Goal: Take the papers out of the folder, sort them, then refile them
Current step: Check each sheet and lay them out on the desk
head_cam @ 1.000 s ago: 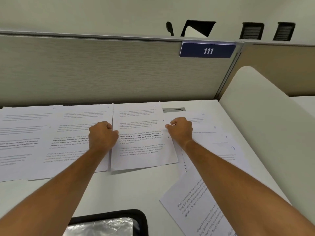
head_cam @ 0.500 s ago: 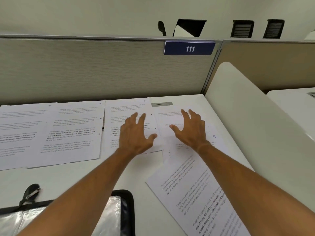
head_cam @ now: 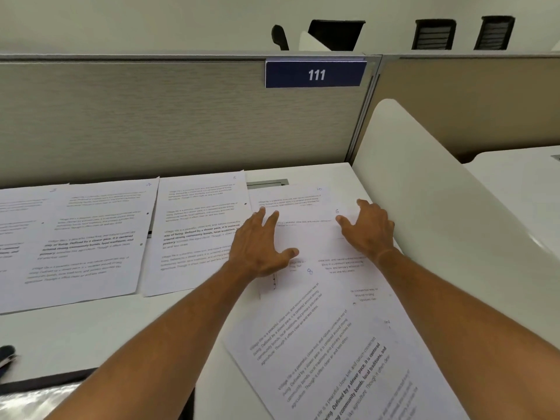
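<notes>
White desk [head_cam: 127,325] fills the view, bounded at its far edge by a beige partition [head_cam: 151,122] and at its right edge by a white curved divider [head_cam: 439,207]. Nearest, at the near left corner, lies the folder [head_cam: 45,395], black-edged with a shiny clear sleeve, partly hidden by the left forearm. At the near right, a skewed printed sheet [head_cam: 318,359] runs off the bottom of the view and overlaps a loose pile of papers [head_cam: 303,231] toward the far right corner, some with handwritten numbers. Both hands are over that pile: the left hand [head_cam: 260,247] lies flat with fingers spread and thumb out to the side, while the right hand [head_cam: 368,227] has fingers apart and slightly bent, tips on the paper. Along the far edge to the left, three sorted sheets [head_cam: 94,234] lie side by side, slightly overlapping. On the partition hangs a blue plate [head_cam: 315,74] reading 111, and dark chair backs [head_cam: 336,34] show beyond it.
</notes>
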The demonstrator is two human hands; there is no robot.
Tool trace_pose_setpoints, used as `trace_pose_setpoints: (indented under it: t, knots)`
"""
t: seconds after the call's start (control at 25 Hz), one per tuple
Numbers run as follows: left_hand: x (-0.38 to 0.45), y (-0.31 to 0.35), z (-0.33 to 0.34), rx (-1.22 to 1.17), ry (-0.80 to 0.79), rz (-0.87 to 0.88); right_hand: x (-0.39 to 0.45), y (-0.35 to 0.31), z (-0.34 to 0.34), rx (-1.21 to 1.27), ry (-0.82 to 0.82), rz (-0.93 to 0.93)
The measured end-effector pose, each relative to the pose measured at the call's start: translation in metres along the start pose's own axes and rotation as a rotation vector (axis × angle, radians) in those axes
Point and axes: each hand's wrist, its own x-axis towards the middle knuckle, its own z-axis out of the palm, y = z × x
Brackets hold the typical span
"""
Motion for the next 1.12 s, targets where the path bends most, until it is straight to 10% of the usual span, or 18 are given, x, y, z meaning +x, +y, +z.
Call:
trace_pose_setpoints:
  t: [1.12]
  knots:
    - [-0.008,0.021,0.010,-0.214,0.164,-0.071,0.019,0.035,-0.013,0.423,-0.150,0.289]
